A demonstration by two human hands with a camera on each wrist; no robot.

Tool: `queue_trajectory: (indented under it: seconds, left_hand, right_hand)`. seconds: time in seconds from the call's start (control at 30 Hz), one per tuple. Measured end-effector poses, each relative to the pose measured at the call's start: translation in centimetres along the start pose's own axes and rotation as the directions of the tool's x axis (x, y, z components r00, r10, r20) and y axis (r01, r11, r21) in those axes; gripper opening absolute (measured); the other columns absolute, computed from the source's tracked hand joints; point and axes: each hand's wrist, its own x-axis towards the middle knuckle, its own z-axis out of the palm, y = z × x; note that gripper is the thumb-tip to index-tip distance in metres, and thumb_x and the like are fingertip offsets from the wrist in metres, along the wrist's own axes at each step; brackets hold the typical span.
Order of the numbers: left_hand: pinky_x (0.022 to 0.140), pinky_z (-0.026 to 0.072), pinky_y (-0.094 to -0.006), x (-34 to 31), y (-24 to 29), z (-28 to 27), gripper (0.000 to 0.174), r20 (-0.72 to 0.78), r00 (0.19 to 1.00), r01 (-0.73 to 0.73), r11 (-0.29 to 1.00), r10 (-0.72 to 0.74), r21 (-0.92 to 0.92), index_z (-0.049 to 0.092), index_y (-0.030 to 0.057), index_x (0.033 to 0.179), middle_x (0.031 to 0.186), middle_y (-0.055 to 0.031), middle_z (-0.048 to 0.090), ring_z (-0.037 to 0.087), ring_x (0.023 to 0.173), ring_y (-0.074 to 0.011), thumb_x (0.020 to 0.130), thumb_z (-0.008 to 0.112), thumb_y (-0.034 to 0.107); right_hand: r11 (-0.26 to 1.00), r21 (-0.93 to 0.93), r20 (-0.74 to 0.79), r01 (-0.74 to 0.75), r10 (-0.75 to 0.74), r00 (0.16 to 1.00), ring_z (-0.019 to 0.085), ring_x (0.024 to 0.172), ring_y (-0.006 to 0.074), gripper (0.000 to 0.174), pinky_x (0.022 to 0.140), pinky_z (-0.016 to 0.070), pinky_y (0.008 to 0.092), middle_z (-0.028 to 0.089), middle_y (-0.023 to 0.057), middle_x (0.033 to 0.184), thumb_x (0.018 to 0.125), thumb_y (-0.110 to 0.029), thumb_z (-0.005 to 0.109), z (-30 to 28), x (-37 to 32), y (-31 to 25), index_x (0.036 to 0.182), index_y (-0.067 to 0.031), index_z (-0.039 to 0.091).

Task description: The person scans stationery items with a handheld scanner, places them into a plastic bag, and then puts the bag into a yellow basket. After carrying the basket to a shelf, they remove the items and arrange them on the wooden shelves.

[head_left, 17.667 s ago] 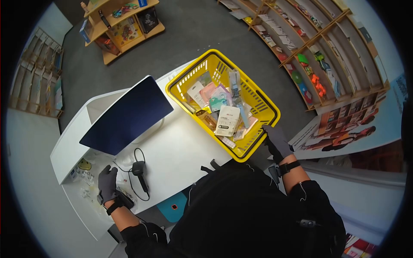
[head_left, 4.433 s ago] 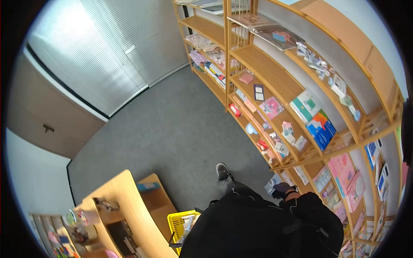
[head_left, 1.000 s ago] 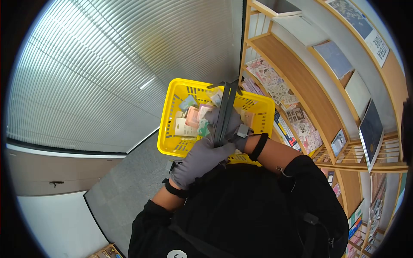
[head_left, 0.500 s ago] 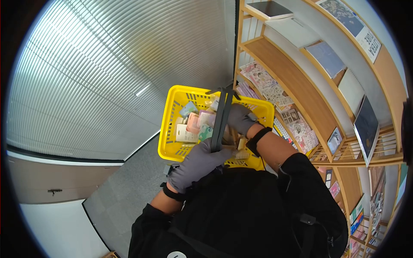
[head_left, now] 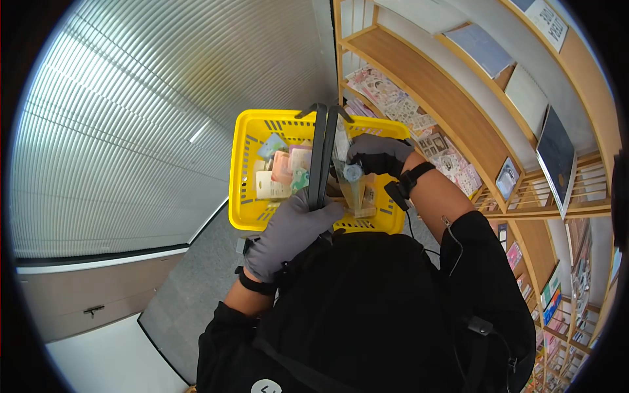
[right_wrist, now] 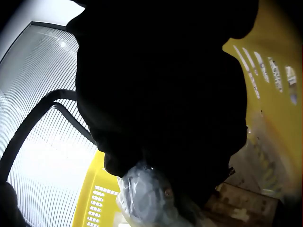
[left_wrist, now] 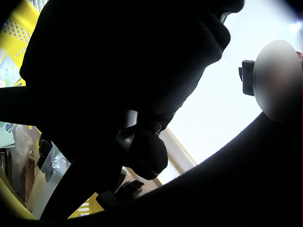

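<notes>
My gloved left hand (head_left: 288, 232) grips the two upright black handles (head_left: 319, 154) of a yellow shopping basket (head_left: 242, 167). The gloved right hand (head_left: 381, 154) is over the basket's right half, its fingers curled on a long clear plastic packet (head_left: 356, 190) with a pale grey-blue round part (head_left: 352, 172). In the right wrist view that wrapped round part (right_wrist: 147, 196) shows just below the dark fingers. Left of the handles lie a pink packet (head_left: 282, 168), a white card pack (head_left: 270, 186) and a blue one (head_left: 272, 145). The left wrist view is mostly dark glove.
To the right rises a wooden shelf unit (head_left: 419, 72) with sticker sheets (head_left: 386, 95), notebooks and a dark-covered book (head_left: 557, 160). A ribbed translucent partition (head_left: 164, 131) stands at the left, with grey floor (head_left: 190, 281) below it.
Earlier the basket stood on a white counter, then the right hand was at a shelf. Over the last second the right hand has moved right from behind the handles; the packet now shows beneath it.
</notes>
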Motion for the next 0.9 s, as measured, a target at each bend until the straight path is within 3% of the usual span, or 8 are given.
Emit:
queue_trajectory:
  seconds: [0.07, 0.23, 0.33, 0.37, 0.47, 0.63, 0.73, 0.9]
  left_hand:
    - [0.064, 0.0557, -0.0244, 0.0, 0.0, 0.1, 0.026, 0.003, 1.0, -0.018, 1.0, 0.018, 0.011, 0.073, 0.0002, 0.11, 0.084, -0.002, 0.072, 0.067, 0.07, -0.0072, 0.103, 0.075, 0.025]
    - [0.065, 0.0557, -0.0239, 0.2, 0.1, 0.2, 0.026, 0.034, 0.999, -0.032, 0.999, 0.03, 0.039, 0.074, 0.0002, 0.111, 0.085, -0.0026, 0.071, 0.068, 0.07, -0.0073, 0.103, 0.075, 0.025]
    - [0.065, 0.0555, -0.0239, 0.3, 0.0, 0.2, 0.026, 0.032, 0.999, -0.04, 0.998, 0.038, 0.045, 0.074, 0.0003, 0.111, 0.084, -0.0025, 0.071, 0.068, 0.069, -0.0074, 0.103, 0.075, 0.025]
    - [0.065, 0.0568, -0.024, 0.4, 0.0, 0.1, 0.025, 0.04, 0.999, -0.025, 0.999, 0.023, 0.045, 0.073, 0.0017, 0.111, 0.085, -0.0017, 0.071, 0.067, 0.071, -0.0072, 0.102, 0.076, 0.025]
    - [0.065, 0.0594, -0.0244, 0.4, 0.1, 0.0, 0.022, 0.056, 0.998, 0.007, 0.999, -0.009, 0.043, 0.07, 0.0046, 0.109, 0.088, 0.0001, 0.07, 0.067, 0.074, -0.0068, 0.101, 0.077, 0.024]
    - [0.066, 0.0595, -0.0252, 0.5, 0.2, 0.1, 0.023, 0.039, 0.999, 0.018, 0.998, -0.021, 0.062, 0.071, 0.0043, 0.109, 0.089, -0.0003, 0.07, 0.067, 0.075, -0.0071, 0.102, 0.077, 0.025]
    - [0.066, 0.0595, -0.0256, 0.6, 0.1, 0.0, 0.023, 0.024, 0.999, 0.026, 0.995, -0.028, 0.094, 0.071, 0.0042, 0.108, 0.09, -0.0004, 0.071, 0.068, 0.076, -0.0074, 0.102, 0.077, 0.025]
    - [0.066, 0.0583, -0.0261, 0.2, 0.9, 0.3, 0.023, 0.04, 0.999, 0.023, 0.998, -0.026, 0.066, 0.071, 0.0034, 0.11, 0.087, -0.0006, 0.071, 0.068, 0.074, -0.0079, 0.102, 0.076, 0.025]
  right_hand:
    - [0.978, 0.125, -0.017, -0.17, 0.173, 0.985, 0.073, 0.086, 0.0307, 0.035, 0.082, 0.0546, 0.0392, 0.078, 0.0171, 0.095, 0.088, -0.031, 0.073, -0.6, -0.8, -1.4, 0.1, 0.0005, 0.08]
    - [0.999, 0.026, -0.063, -0.047, 0.048, 0.997, 0.073, 0.085, 0.0302, 0.037, 0.081, 0.0543, 0.0391, 0.078, 0.017, 0.094, 0.088, -0.033, 0.072, -1.1, -0.9, -0.9, 0.1, 0.0011, 0.079]
    - [0.935, 0.236, -0.001, -0.267, 0.275, 0.962, 0.073, 0.085, 0.03, 0.037, 0.082, 0.0546, 0.0394, 0.078, 0.0183, 0.095, 0.089, -0.033, 0.072, -1.4, -1.1, -2.3, 0.099, 0.0018, 0.079]
    - [0.934, 0.235, -0.003, -0.268, 0.276, 0.961, 0.073, 0.085, 0.03, 0.037, 0.082, 0.0546, 0.0394, 0.078, 0.0183, 0.095, 0.089, -0.033, 0.072, -1.4, -1.2, -1.9, 0.099, 0.0018, 0.079]
    - [0.998, 0.051, -0.028, -0.046, 0.047, 0.999, 0.073, 0.084, 0.0307, 0.034, 0.08, 0.0549, 0.0393, 0.078, 0.0204, 0.094, 0.09, -0.03, 0.069, -1.1, -1.1, -1.0, 0.097, 0.0017, 0.079]
    - [0.973, -0.07, -0.026, -0.222, 0.22, 0.975, 0.076, 0.089, 0.0313, 0.025, 0.076, 0.0574, 0.0394, 0.077, 0.0188, 0.092, 0.094, -0.021, 0.066, -0.3, 0.0, -1.2, 0.099, -0.001, 0.08]
    - [0.782, -0.433, -0.485, -0.447, 0.216, 0.847, 0.076, 0.084, 0.0311, 0.024, 0.07, 0.0556, 0.0413, 0.074, 0.0164, 0.084, 0.095, -0.021, 0.065, 3.1, 0.9, -1.2, 0.093, -0.002, 0.079]
    - [0.766, -0.592, -0.469, -0.252, -0.073, 0.88, 0.075, 0.078, 0.0305, 0.022, 0.067, 0.054, 0.0429, 0.072, 0.0128, 0.08, 0.095, -0.022, 0.066, 3.4, 1.4, -5.3, 0.093, -0.0033, 0.078]
